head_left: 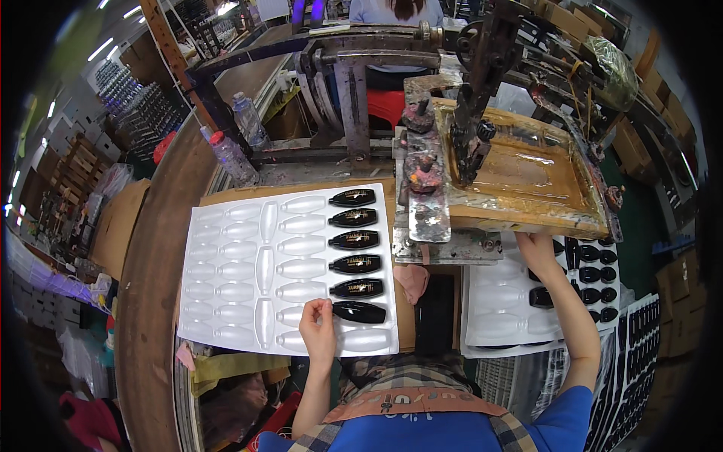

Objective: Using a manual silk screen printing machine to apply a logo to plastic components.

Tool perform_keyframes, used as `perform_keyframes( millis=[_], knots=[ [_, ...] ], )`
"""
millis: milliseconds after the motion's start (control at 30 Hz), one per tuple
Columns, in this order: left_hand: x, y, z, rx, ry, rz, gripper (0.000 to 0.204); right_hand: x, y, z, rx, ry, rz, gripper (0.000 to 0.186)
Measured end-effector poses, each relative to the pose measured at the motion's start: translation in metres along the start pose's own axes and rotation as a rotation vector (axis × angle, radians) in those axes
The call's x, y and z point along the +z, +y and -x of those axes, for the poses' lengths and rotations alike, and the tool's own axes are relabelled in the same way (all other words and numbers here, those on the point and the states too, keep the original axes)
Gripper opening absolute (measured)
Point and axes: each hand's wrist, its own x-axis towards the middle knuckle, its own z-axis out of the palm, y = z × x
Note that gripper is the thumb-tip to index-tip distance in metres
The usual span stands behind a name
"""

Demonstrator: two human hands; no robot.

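Observation:
On the left lies a white molded tray point(265, 269) with bottle-shaped hollows. A column of glossy black bottles point(354, 240) fills its right side, most with gold print. My left hand point(319, 325) pinches the narrow end of the lowest black bottle point(359, 312), which shows no print from here. My right hand point(535, 253) reaches under the front edge of a wooden screen-printing frame point(527, 218); the frame hides its fingers and anything in them. Below that wrist, a second white tray point(501, 313) bears more black pieces, including a black bottle point(540, 297).
Metal press arms and a clamp plate point(429, 177) stand over the middle. Plastic bottles, one a red-capped bottle point(230, 158), sit behind the left tray. A pink cloth point(412, 282) hangs between the trays. Stacked trays of black pieces point(636, 377) stand at right. Someone sits across.

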Motion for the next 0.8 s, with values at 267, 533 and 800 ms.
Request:
perform_keyframes(
  millis=[267,533,800],
  knots=[
    [0.001,0.012,0.007,-0.057,-0.028,-0.361,0.024,0.011,0.070,-0.014,-0.433,-0.026,0.555,0.025],
    [-0.005,0.003,0.003,0.397,-0.044,-0.747,0.020,0.010,0.063,-0.059,-0.142,-0.087,0.489,0.028],
    [0.021,0.062,-0.022,0.593,0.001,-0.420,0.007,0.018,0.040,-0.094,-0.094,-0.106,0.410,0.031]
  ],
)
